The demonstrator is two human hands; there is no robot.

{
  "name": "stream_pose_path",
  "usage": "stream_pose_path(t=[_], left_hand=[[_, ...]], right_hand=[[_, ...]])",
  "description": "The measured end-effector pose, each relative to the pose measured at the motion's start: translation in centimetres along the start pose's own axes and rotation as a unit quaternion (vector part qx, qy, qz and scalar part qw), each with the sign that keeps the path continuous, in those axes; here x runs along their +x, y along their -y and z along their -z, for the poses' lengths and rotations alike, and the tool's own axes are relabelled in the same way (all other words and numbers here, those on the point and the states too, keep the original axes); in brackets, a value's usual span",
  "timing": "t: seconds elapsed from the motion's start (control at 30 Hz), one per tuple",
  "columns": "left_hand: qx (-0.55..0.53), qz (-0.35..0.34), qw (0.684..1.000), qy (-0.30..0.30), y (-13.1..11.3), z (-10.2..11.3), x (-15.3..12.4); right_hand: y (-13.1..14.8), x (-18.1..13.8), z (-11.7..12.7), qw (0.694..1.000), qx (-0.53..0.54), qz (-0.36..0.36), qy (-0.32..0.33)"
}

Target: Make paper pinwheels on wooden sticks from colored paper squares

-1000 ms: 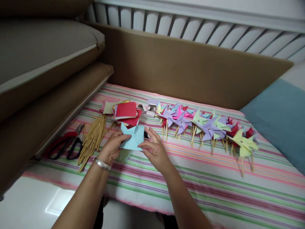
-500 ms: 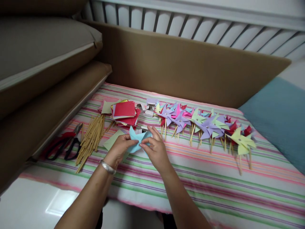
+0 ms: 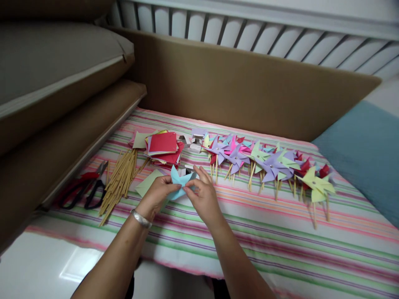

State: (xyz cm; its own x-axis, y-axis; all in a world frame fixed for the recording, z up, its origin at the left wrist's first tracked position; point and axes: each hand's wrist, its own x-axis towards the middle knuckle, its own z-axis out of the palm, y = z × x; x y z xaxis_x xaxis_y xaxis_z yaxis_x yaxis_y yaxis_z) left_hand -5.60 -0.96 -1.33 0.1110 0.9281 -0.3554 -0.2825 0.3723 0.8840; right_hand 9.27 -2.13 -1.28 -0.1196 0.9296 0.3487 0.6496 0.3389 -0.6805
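Note:
Both hands pinch a light blue paper pinwheel piece (image 3: 180,181) above the striped cloth (image 3: 280,241). My left hand (image 3: 156,198), with a silver bracelet at the wrist, grips its left side. My right hand (image 3: 202,196) pinches its folded corners toward the centre. A pale green paper square (image 3: 146,184) lies just under and left of the hands. A stack of coloured paper squares (image 3: 162,146) sits behind them.
A bundle of wooden sticks (image 3: 120,182) and red-and-black scissors (image 3: 82,189) lie at the left. A row of several finished pinwheels (image 3: 268,166) stretches to the right. Brown cushions (image 3: 243,83) border the back and left; a blue cushion (image 3: 368,153) is at right.
The flat blue paper has been folded in toward its centre between both hands. The pale green square under it has come into view.

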Motion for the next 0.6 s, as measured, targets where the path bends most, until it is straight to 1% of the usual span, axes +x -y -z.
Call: stream_pose_path(t=[0.23, 0.4, 0.5, 0.6], left_hand=[[0.008, -0.01, 1.0, -0.001, 0.14, 0.04, 0.03], [0.0, -0.015, 1.0, 0.018, 0.08, -0.12, -0.02], [0.017, -0.022, 1.0, 0.002, 0.31, -0.08, 0.22], [0.051, -0.032, 0.998, -0.015, 0.61, 0.15, 0.53]], right_hand=[[0.08, 0.03, -0.17, 1.0, -0.011, -0.011, -0.009], [0.05, -0.02, -0.34, 1.0, -0.011, -0.015, -0.018], [0.03, -0.07, -0.51, 1.0, -0.013, -0.017, -0.018], [0.14, 0.02, -0.13, 0.999, -0.019, -0.026, -0.017]])
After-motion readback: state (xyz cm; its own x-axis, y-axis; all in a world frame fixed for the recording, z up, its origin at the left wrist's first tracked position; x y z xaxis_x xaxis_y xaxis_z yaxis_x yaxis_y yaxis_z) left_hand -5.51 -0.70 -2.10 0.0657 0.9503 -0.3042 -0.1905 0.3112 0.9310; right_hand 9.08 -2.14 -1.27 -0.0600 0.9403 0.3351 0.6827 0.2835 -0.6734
